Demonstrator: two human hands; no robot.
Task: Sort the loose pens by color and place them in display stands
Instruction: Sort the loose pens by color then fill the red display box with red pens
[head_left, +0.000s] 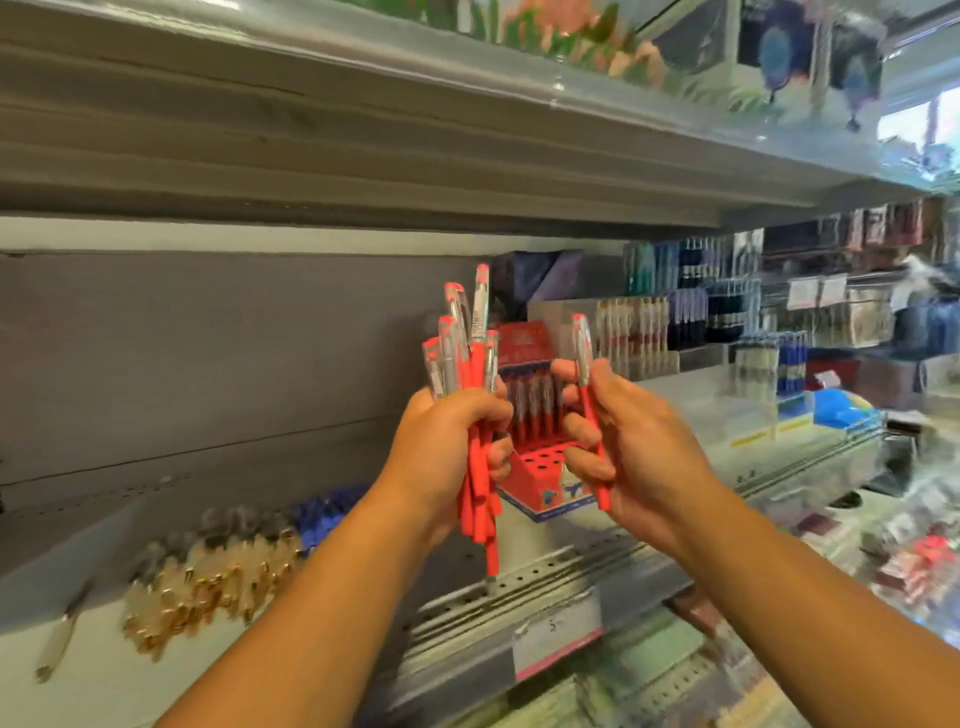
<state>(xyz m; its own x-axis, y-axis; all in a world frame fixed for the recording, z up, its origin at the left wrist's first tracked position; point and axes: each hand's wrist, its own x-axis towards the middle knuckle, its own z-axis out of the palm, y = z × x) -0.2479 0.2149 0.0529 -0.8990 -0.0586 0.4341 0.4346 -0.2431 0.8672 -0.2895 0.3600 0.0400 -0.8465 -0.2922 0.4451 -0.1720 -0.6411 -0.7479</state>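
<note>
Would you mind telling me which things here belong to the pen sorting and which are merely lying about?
Part of the job: bunch of red pens in the left hand; single red pen in the right hand; red display stand; loose blue pens; pile of clear pens.
Lying about: price label; blue packet; stocked pen racks.

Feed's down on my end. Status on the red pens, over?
Left hand grips bundle of red plastic pens with clear caps. Right hand pinches one red pen. Red cardboard display stand behind hands, part filled, nothing blocking.
</note>
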